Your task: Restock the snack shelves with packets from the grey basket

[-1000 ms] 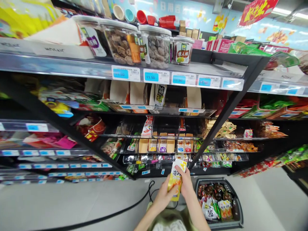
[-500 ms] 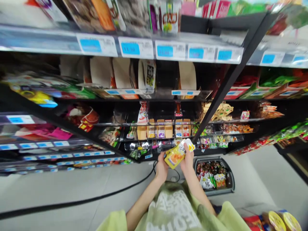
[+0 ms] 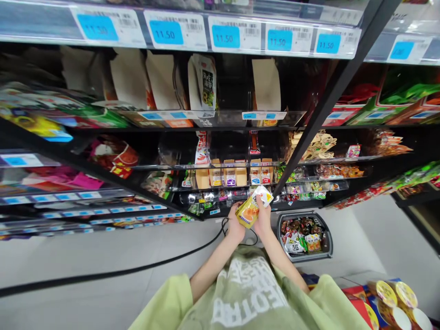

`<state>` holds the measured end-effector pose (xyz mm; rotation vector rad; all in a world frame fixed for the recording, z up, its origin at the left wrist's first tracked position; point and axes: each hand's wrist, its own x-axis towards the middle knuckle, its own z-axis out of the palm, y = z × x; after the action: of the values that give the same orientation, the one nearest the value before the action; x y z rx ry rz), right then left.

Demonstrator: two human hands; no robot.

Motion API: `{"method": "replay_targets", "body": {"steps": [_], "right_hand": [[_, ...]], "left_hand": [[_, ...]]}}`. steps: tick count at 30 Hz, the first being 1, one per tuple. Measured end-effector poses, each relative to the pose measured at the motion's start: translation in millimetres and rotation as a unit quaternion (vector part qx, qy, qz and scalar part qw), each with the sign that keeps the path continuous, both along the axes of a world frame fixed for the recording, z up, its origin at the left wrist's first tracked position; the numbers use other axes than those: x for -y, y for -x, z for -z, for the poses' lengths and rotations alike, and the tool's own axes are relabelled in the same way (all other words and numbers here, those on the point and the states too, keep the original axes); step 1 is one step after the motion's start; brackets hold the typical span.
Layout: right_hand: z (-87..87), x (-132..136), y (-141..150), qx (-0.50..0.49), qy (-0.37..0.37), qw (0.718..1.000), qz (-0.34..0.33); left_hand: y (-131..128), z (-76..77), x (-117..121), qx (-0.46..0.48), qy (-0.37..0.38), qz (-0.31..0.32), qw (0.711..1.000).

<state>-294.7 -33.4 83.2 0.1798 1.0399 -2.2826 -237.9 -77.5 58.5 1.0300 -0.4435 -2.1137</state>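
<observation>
Between my two hands is a yellow and white snack packet (image 3: 250,211), tilted with its white end up to the right. My left hand (image 3: 236,223) is closed on its lower left edge. My right hand (image 3: 263,217) grips its right side, with the thumb on the front near the white end. The packet looks thick, but I cannot tell whether several are stacked. On the floor to the right stands a dark grey basket (image 3: 330,245) holding several dark packages, a silvery packet (image 3: 294,244) and an orange and white packet (image 3: 313,243).
Ahead rise shelves with price tags (image 3: 166,33) and small cardboard display boxes (image 3: 229,173). A slanting black post (image 3: 311,128) crosses them. A black cable (image 3: 113,272) runs over the floor (image 3: 85,256). Lidded tubs (image 3: 387,293) stand at the lower right.
My view has tipped downward, bringing my shirt and the tubs into sight. The packet went from nearly upright to slanted, and my left hand shifted to its lower left edge.
</observation>
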Motion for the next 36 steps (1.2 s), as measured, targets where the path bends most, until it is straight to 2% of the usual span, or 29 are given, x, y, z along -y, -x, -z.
{"method": "replay_targets", "body": {"steps": [2, 5, 8, 10, 13, 15, 18, 21, 24, 28, 32, 34, 36], "right_hand": [[1.3, -0.9, -0.1, 0.014, -0.005, 1.0, 0.003], [3.0, -2.0, -0.3, 0.048, -0.014, 0.999, 0.012], [4.7, -2.9, -0.6, 0.09, -0.017, 0.996, 0.017], [5.8, -3.2, -0.8, 0.101, -0.02, 0.995, 0.015], [6.0, -3.8, -2.3, 0.09, -0.031, 0.995, 0.017], [5.0, -4.5, -3.7, 0.065, -0.041, 0.997, 0.023], [3.6, -5.9, -3.0, -0.025, -0.057, 0.998, 0.006], [2.6, -6.9, 2.9, -0.134, -0.087, 0.987, -0.022], [1.0, -7.5, 8.3, -0.21, -0.105, 0.972, -0.027], [-0.8, -9.0, 10.9, -0.248, -0.116, 0.961, -0.035], [-0.6, -13.7, 14.0, -0.254, -0.116, 0.958, -0.064], [0.5, -15.8, 16.2, -0.251, -0.13, 0.957, -0.068], [2.7, -15.6, 18.4, -0.25, -0.144, 0.955, -0.07]], "left_hand": [[-4.9, 1.2, -2.3, 0.022, 0.041, 0.007, 0.999], [-14.8, 1.6, -3.6, 0.106, 0.189, 0.052, 0.975], [-26.9, -0.1, -0.5, 0.2, 0.341, 0.137, 0.908], [-35.1, -2.6, 3.4, 0.231, 0.391, 0.202, 0.868], [-45.3, -6.8, 9.3, 0.289, 0.45, 0.3, 0.79], [-49.5, -8.2, 11.4, 0.339, 0.473, 0.326, 0.745], [-49.5, -5.7, 13.1, 0.397, 0.509, 0.295, 0.704], [-43.8, -0.4, 18.2, 0.419, 0.555, 0.227, 0.682], [-38.6, 3.4, 28.7, 0.371, 0.631, 0.153, 0.664], [-34.5, 6.5, 41.7, 0.264, 0.739, 0.097, 0.613], [-31.0, 2.8, 37.9, 0.259, 0.777, 0.086, 0.567], [-29.9, -3.3, 31.6, 0.267, 0.771, 0.109, 0.568], [-29.2, -10.2, 27.7, 0.271, 0.75, 0.143, 0.586]]}}
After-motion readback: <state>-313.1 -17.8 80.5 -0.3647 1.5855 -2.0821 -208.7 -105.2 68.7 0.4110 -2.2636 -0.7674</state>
